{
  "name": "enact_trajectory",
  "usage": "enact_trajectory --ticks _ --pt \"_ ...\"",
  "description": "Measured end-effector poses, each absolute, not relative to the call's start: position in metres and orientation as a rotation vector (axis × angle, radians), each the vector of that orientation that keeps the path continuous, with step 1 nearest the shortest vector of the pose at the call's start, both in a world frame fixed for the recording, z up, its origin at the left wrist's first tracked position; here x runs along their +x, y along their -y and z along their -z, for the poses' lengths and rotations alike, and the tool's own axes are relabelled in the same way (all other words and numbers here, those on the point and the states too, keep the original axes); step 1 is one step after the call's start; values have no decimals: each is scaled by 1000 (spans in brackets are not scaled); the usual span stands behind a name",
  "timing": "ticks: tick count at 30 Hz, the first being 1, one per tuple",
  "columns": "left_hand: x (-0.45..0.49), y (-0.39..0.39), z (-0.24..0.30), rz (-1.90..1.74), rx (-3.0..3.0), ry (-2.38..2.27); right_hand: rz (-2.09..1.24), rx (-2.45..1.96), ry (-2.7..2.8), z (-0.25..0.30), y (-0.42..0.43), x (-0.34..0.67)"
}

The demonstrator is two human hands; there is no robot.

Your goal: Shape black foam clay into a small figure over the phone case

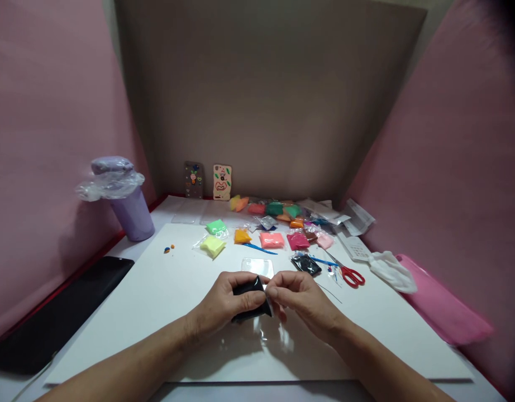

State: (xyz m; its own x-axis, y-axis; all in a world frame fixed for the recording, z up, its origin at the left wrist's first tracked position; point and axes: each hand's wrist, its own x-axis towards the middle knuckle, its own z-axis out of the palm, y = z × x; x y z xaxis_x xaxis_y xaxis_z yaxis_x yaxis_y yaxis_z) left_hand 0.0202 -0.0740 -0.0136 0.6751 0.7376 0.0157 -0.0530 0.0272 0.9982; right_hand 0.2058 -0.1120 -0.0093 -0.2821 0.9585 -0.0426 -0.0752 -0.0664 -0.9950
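My left hand (228, 298) is closed round a packet of black modelling clay (247, 312), thumb across its front. At the packet's right end, the fingertips of my right hand (297, 296) pinch the clear plastic wrapper. Both hands are above the white board (127, 318), close to its front half. Just beyond them lies a clear phone case (257, 266), partly hidden by the fingers. Another black clay packet (306, 264) rests to the right of it.
Several coloured clay packets (272, 240) lie across the back. Red-handled scissors (352, 277) and a blue modelling tool (261, 249) are on the board. A purple bin (134, 215) stands left, two decorated phone cases (222, 181) at the back, a pink case (446, 307) right.
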Motion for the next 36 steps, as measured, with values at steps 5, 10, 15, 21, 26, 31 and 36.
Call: enact_trajectory --ticks 5,10,15,21,26,31,36 --pt "21 75 13 -667 1430 -615 -1509 -1053 1297 8 112 204" --pt "21 75 13 -677 1411 -632 -1520 -1044 1278 9 112 205" --pt "21 76 14 -670 1420 -663 -1519 -1040 1281 10 112 206" --pt "22 75 12 -662 1427 -687 -1509 -1034 1285 10 112 206" --pt "22 75 11 -669 1435 -681 -1510 -1048 1294 9 112 206" --pt "22 76 10 -663 1435 -685 -1516 -1054 1281 6 113 206" --pt "22 76 10 -671 1434 -672 -1535 -1044 1276 6 113 206"
